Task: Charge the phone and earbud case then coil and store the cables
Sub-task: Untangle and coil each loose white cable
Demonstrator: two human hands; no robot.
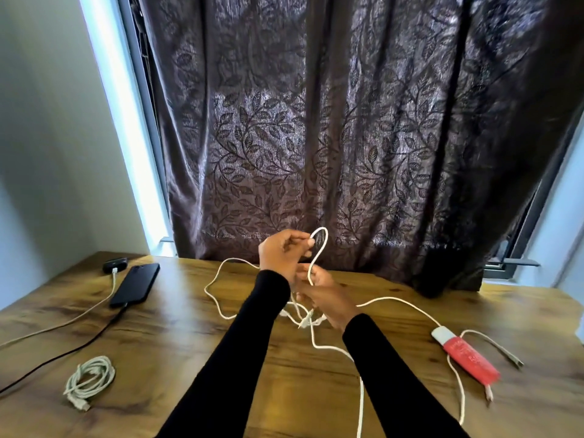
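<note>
two hands [286, 254] [322, 295] hold white cable [319, 248] | coiled cable [90, 379] left | phone [136, 284] beyond

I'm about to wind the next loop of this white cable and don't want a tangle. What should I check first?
1. Left hand pinches the loop of white cable: ok.
2. Right hand holds the cable lower down: ok.
3. Slack free of knots near the hands: not ok, strands cross.
4. Slack clear of the red and white device: cannot tell.
5. Phone plugged in: ok.
6. Coiled cable out of the way: ok.
</note>
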